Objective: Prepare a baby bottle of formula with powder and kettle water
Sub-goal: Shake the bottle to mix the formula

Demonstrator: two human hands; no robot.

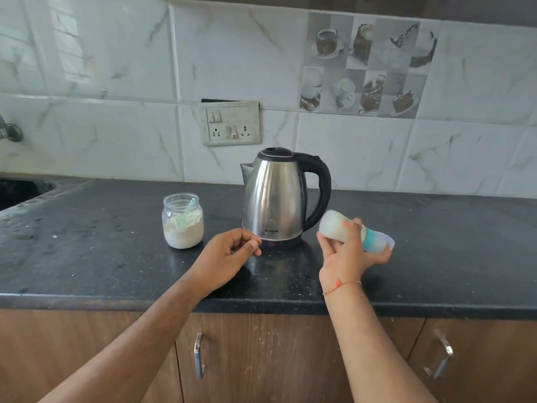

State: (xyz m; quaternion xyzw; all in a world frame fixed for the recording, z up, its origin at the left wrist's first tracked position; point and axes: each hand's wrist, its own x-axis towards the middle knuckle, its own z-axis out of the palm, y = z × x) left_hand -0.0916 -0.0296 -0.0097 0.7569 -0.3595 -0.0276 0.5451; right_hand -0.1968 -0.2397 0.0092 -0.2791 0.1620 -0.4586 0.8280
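Note:
My right hand [347, 254] grips a baby bottle [334, 226] with milky liquid, a teal collar and a clear cap, tilted almost on its side above the black counter, base towards the kettle. The bottle looks blurred. A steel kettle [274, 199] with a black lid and handle stands in the middle of the counter, spout to the left. To its left stands an open glass jar [183, 221] of white powder with a pale green scoop inside. My left hand [229, 257] hovers in front of the kettle's base, fingers loosely curled, holding nothing.
The black stone counter [101, 251] runs the full width, with a sink [20, 190] at the far left and a tap [10, 130] above it. A switch and socket plate [231, 123] sits on the tiled wall behind the kettle. Wooden cabinet doors with metal handles [199, 356] lie below.

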